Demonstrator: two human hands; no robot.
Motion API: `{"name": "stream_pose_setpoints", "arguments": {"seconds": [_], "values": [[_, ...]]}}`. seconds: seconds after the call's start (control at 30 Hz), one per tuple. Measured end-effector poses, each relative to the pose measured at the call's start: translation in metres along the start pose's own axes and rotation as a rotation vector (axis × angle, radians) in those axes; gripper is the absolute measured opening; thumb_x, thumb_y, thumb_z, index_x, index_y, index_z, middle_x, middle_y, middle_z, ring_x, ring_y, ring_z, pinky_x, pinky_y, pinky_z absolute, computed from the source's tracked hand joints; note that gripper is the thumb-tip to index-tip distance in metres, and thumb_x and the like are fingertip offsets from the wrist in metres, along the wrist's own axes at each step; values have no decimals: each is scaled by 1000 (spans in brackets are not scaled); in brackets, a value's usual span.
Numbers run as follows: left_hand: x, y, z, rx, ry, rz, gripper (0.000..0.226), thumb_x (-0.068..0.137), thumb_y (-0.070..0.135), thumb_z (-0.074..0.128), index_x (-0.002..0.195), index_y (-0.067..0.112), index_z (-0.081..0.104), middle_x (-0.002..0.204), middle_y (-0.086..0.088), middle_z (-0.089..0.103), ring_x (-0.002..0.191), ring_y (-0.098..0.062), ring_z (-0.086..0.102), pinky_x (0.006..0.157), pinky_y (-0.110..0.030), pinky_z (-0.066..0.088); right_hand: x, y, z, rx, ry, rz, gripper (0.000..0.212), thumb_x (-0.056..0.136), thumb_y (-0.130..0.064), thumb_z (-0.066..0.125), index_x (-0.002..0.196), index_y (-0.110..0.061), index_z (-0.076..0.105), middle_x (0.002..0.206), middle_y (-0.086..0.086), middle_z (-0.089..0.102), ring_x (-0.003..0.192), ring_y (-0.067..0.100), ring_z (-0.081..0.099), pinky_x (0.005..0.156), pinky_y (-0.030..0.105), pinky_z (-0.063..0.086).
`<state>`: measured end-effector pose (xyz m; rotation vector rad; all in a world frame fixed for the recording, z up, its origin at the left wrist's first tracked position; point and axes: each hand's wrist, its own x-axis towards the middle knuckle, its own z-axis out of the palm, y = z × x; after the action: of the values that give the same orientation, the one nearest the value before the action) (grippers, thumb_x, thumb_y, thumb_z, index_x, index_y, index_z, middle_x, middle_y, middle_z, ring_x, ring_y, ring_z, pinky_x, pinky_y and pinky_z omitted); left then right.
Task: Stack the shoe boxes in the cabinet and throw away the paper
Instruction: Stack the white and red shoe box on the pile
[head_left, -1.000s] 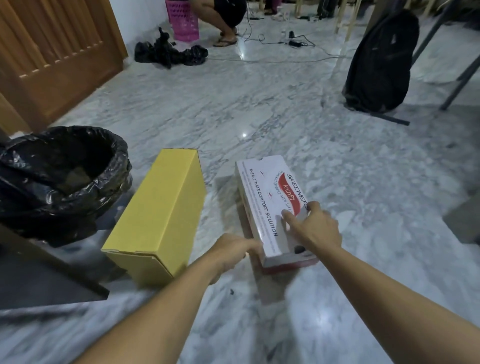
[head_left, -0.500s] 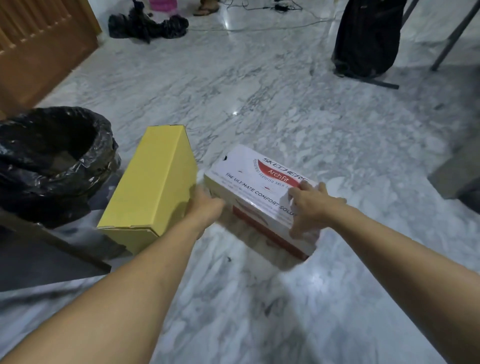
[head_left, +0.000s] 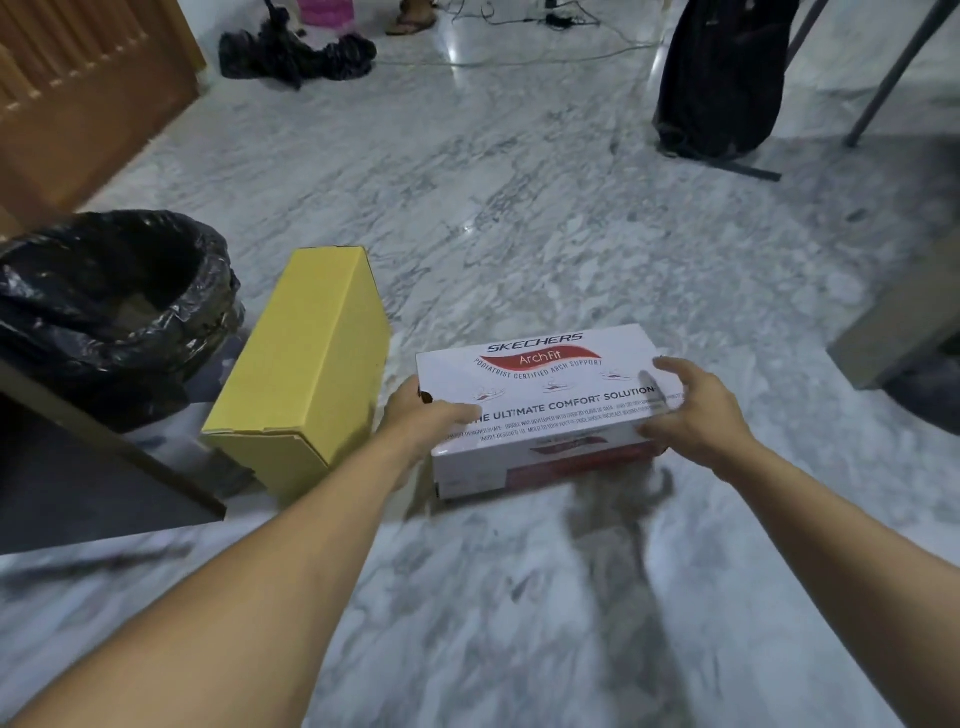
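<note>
The white Skechers shoe box is now gripped at both short ends: the left hand is curled round its left end with the thumb laid on the lid, and the right hand is clamped on its right end, fingers over the top edge. A second ago the box was angled away from the viewer with only its near end touched; it has since been swung broadside, so that its printed lid is read straight on. A shadow is cast on the floor below it, so it is judged to be lifted, or nearly so. The carry to the cabinet is judged to have begun; no cabinet interior is shown.

The yellow cardboard box is left on the floor just to the left, untouched. Further left, a bin lined with a black bag is set, presumably for the paper; no loose paper is seen. The grey-veined marble floor is glossy. At the far side a black backpack and cables are seen.
</note>
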<state>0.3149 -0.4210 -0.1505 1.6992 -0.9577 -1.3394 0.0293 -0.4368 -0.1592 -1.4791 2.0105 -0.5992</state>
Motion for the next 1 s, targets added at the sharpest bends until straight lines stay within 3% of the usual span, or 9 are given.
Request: {"name": "stream_pose_setpoints", "arguments": {"seconds": [0.1,0.17,0.37,0.47,0.5,0.6,0.73,0.9,1.0], "values": [[-30,21,-8,-30,21,88,62,58,35,90,112,17,65,107,2,72,98,-16,68,87,-32,53,-15,-6,-27,316,10,-32,83,62,-3,85,135,-25,52,125,4,57,101,21,60,78,33,52],[-54,39,-18,-48,15,128,85,38,55,91,112,21,65,107,5,73,99,-17,69,92,-39,53,-30,-18,-47,463,33,-69,82,66,3,84,138,-19,50,121,2,55,100,19,60,79,29,49],[-136,91,-52,-7,82,295,81,40,32,94,114,15,62,108,3,71,98,-14,66,83,-29,53,-85,-66,-102,510,108,-152,87,53,-21,95,130,-10,56,116,3,62,99,15,64,88,31,55],[-184,117,-74,26,136,363,75,47,31,95,113,16,64,109,3,70,97,-12,66,82,-28,54,-118,-95,-136,510,65,-212,41,56,-15,93,90,-13,70,83,0,72,62,0,66,58,17,55],[-201,126,-81,25,149,388,69,53,28,93,114,15,64,109,3,70,96,-10,66,80,-27,54,-128,-104,-147,517,50,-248,35,57,-11,92,84,-15,70,80,0,72,59,1,66,57,18,54],[-253,147,-103,10,198,471,63,53,31,90,110,16,67,105,3,72,94,-12,68,79,-27,57,-166,-134,-176,534,34,-323,37,60,-6,90,90,-16,71,87,7,74,73,18,68,77,34,57],[-320,162,-135,18,264,544,51,62,17,89,108,13,68,97,4,71,78,-2,65,54,-11,49,-215,-170,-205,531,24,-419,35,60,-14,90,90,-22,73,90,7,76,75,25,68,73,52,57],[-398,180,-181,37,427,613,48,62,22,89,106,17,68,97,6,71,88,-8,64,64,-22,49,-275,-220,-228,569,-28,-557,40,66,-3,86,99,-21,71,94,5,75,81,30,73,68,53,60],[-438,190,-212,26,534,642,47,65,23,88,106,18,66,100,3,69,93,-14,63,73,-30,54,-301,-256,-229,587,-54,-645,51,68,0,84,116,-13,68,103,5,72,81,26,72,61,44,62]]}}
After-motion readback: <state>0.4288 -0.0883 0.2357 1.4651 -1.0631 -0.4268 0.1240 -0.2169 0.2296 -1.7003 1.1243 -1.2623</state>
